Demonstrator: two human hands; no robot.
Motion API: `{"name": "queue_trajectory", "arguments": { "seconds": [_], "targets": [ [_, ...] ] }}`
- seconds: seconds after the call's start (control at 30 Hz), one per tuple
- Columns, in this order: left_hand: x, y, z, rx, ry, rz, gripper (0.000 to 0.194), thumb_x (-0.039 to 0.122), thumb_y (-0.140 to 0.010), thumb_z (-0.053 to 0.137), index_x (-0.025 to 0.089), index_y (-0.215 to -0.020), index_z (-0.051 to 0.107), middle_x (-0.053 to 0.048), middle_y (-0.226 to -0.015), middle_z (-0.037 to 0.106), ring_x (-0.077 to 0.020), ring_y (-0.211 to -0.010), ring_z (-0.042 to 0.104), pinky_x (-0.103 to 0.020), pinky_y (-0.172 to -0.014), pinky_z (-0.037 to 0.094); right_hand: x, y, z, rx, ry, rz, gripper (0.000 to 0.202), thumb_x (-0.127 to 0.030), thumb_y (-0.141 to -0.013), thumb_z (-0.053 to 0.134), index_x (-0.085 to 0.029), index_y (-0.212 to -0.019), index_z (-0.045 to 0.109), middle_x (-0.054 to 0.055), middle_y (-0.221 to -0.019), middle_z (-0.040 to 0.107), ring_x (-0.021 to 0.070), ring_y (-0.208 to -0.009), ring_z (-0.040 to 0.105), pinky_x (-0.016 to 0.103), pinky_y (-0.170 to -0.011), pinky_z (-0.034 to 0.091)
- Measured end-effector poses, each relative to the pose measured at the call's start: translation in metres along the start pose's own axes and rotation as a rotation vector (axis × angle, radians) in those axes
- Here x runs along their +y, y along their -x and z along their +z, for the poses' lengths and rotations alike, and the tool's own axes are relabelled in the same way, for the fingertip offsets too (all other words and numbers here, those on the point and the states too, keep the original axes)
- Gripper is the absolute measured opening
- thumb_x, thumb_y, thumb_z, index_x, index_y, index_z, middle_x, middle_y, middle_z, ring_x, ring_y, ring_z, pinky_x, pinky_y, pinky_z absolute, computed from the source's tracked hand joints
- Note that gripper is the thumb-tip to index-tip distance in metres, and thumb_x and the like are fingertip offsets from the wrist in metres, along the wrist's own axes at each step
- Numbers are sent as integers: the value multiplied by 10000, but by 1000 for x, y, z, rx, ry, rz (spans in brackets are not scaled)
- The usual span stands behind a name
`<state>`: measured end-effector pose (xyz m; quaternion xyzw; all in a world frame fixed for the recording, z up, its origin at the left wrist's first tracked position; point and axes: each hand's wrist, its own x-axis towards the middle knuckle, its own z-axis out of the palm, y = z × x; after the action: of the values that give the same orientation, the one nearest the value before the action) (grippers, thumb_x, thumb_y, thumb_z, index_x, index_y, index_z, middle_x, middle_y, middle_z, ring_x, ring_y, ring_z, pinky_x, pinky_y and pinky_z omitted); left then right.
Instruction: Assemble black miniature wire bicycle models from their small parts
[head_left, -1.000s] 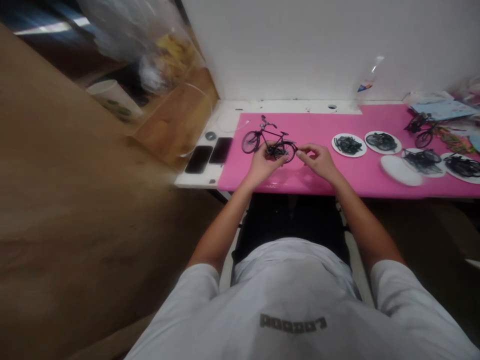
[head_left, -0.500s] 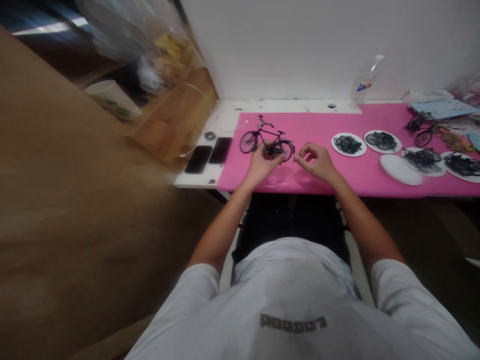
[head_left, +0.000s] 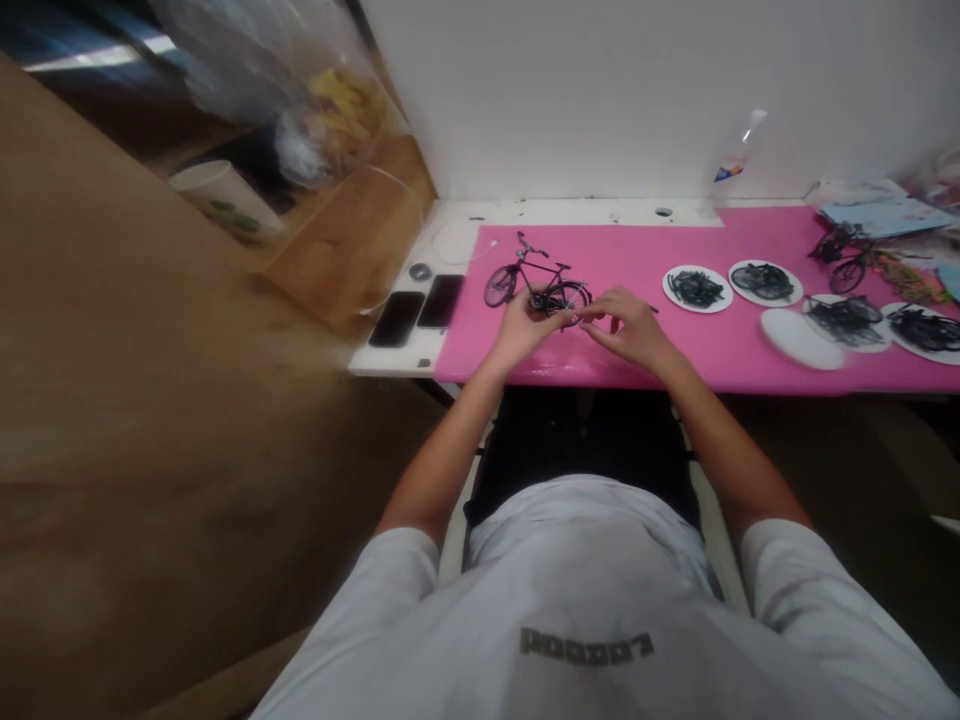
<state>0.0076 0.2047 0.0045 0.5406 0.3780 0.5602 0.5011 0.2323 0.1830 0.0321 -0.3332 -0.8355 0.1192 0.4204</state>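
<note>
A small black model bicycle (head_left: 534, 270) stands tilted over the pink table cover, its handlebar toward the back and its rear wheel nearest me. My left hand (head_left: 525, 322) is closed around its lower rear part, thumb and fingers at the rear wheel. Against that wheel's right edge, my right hand (head_left: 622, 322) has its fingertips bent together in a pinch. Whatever lies between them is too small to make out. A short dark stick (head_left: 654, 309) shows just beyond the right hand's knuckles; whether the hand touches it is unclear.
White plates of black parts (head_left: 696, 289) and a white lid-like plate (head_left: 801, 338) sit on the right. Another model bicycle (head_left: 847, 262) stands behind them. Two phones (head_left: 397, 320) lie at the left edge, near a white cable. A plastic bottle (head_left: 741, 148) stands against the wall.
My right hand has shifted left, its fingertips coming up to the rear wheel. The bicycle has turned or tipped slightly to the right in my left hand. The dark stick has come into view.
</note>
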Motion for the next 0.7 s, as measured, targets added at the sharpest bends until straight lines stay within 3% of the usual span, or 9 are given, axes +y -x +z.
{"name": "queue_trajectory", "arguments": {
  "seconds": [0.37,0.7],
  "targets": [
    [2,0,-1,-59,21,-75,546,233,-667,975,170,-1108,660,-47,-960,801,-182,-874,782,-318,-851,613,6,3,-1,-35,186,-36,201,-413,-1071,705,-293,-1054,865,69,-895,759,264,-898,640,417,-800,514],
    [-4,2,-1,-68,-1,-82,583,229,-676,982,169,-1162,667,-48,-988,793,-200,-931,794,-346,-899,635,12,0,-9,-55,161,-62,289,-514,-1074,689,-305,-1019,882,81,-916,717,266,-914,636,417,-782,508]
  ]
}}
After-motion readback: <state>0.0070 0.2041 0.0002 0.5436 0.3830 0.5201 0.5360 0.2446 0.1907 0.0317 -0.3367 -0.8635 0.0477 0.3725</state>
